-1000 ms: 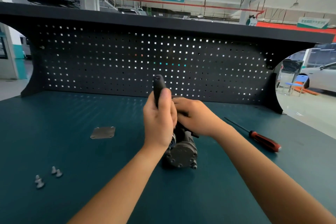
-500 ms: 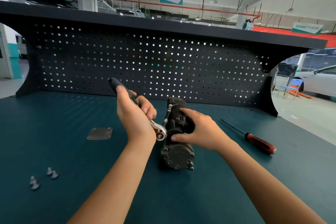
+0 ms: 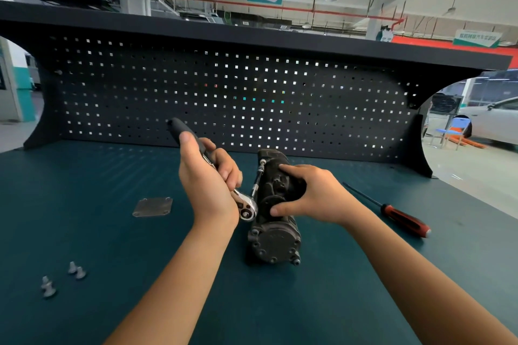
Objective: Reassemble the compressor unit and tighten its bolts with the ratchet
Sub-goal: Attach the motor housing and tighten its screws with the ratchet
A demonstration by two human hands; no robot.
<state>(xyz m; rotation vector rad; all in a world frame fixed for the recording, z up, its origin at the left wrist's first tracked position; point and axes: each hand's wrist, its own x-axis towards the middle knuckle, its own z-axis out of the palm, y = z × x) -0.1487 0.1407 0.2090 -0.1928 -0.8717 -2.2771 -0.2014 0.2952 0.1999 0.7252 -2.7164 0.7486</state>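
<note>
Left hand (image 3: 207,185) grips the ratchet (image 3: 247,206); right hand (image 3: 316,196), fingers (image 3: 293,168) spread, clasps the compressor (image 3: 273,244).

ratchet (image 3: 248,206): swung from upright to tilted far-left, head at left side of compressor (image 3: 273,241)
right hand (image 3: 311,193): moved from top to right side

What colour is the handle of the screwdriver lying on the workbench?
The long thin screwdriver's handle is red with black patches; the head view shows it best.

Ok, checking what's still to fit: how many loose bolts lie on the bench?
4, all near-left on the bench: a pair of bolts, and another pair left of them. More may hide behind the compressor.
</note>
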